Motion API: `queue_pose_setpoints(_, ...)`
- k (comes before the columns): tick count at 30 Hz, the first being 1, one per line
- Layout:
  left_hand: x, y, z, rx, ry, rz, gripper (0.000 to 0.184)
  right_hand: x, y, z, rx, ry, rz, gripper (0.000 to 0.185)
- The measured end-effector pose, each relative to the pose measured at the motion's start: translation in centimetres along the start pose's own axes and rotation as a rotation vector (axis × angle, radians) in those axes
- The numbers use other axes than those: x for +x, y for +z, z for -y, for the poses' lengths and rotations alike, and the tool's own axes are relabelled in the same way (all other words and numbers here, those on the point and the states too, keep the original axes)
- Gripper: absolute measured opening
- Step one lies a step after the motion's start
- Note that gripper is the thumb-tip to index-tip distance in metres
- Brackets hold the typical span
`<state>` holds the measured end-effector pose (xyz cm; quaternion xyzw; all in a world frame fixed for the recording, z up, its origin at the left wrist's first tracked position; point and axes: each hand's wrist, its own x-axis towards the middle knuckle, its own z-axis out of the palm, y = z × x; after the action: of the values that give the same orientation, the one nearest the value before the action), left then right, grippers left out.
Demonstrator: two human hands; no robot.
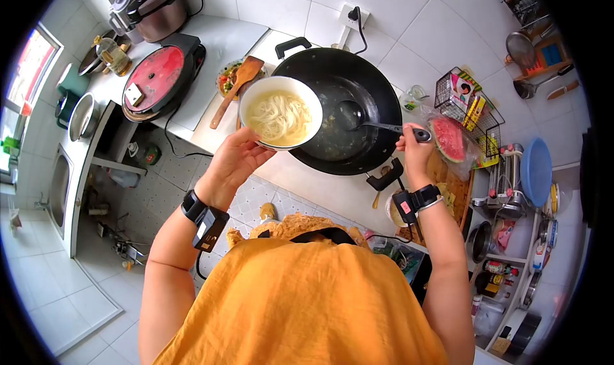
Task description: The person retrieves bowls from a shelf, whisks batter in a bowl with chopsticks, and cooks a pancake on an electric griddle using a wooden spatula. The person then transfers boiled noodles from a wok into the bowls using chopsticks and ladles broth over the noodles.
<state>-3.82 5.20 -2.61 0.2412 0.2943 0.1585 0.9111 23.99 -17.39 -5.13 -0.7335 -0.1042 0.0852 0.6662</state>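
My left hand (240, 158) grips the lower rim of a white bowl (311, 138), holding it over the left edge of a large black wok (384, 103). Pale noodles (279, 117) in yellowish broth fill the bowl. In my right hand (414, 149) is the handle of a black ladle (351, 115), whose head lies in the cloudy liquid (332, 144) inside the wok. A wooden spatula (246, 77) rests across a dish of chopped vegetables (227, 78), just left of the bowl.
A red round electric griddle (157, 77) stands on the left counter, with an oil bottle (113, 56) behind it. Right of the wok are a cut watermelon (448, 139) under plastic, a wire basket (489, 138) and a wooden board (441, 173). The wok handle (385, 174) sticks out toward me.
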Motion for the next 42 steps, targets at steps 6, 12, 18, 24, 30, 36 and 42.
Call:
queue_pose_setpoints(6, 0.5, 0.3, 0.3, -0.001, -0.025, -0.004, 0.042, 0.7, -1.0, 1.4, 0.146, 0.091, -0.002, 0.016)
queue_pose_setpoints(12, 1.4, 0.9, 0.7, -0.016, -0.057, 0.033, 0.042, 1.2, -2.0, 9.3, 0.122, -0.043, 0.095, 0.015)
queue_pose_setpoints(18, 2.8, 2.4, 1.6, -0.083, -0.104, 0.059, 0.042, 0.6, -2.7, 15.7, 0.128, -0.124, 0.191, 0.017)
queue_pose_setpoints(24, 3.5, 4.4, 2.6, -0.079, -0.099, 0.085, 0.040, -0.9, -2.1, 16.5, 0.095, -0.126, 0.256, 0.018)
queue_pose_setpoints(30, 3.1, 5.1, 3.1, -0.063, -0.120, 0.080, 0.039, -4.4, -1.4, 16.1, 0.025, -0.312, 0.285, 0.019)
queue_pose_setpoints(36, 2.2, 5.5, 3.0, -0.033, -0.121, 0.049, 0.022, -8.3, -2.9, 15.2, -0.175, -0.559, 0.349, 0.017)
queue_pose_setpoints(42, 1.9, 4.4, 2.9, -0.056, -0.114, 0.114, 0.029, -10.3, -4.8, 14.6, -0.662, -1.387, 0.535, 0.029)
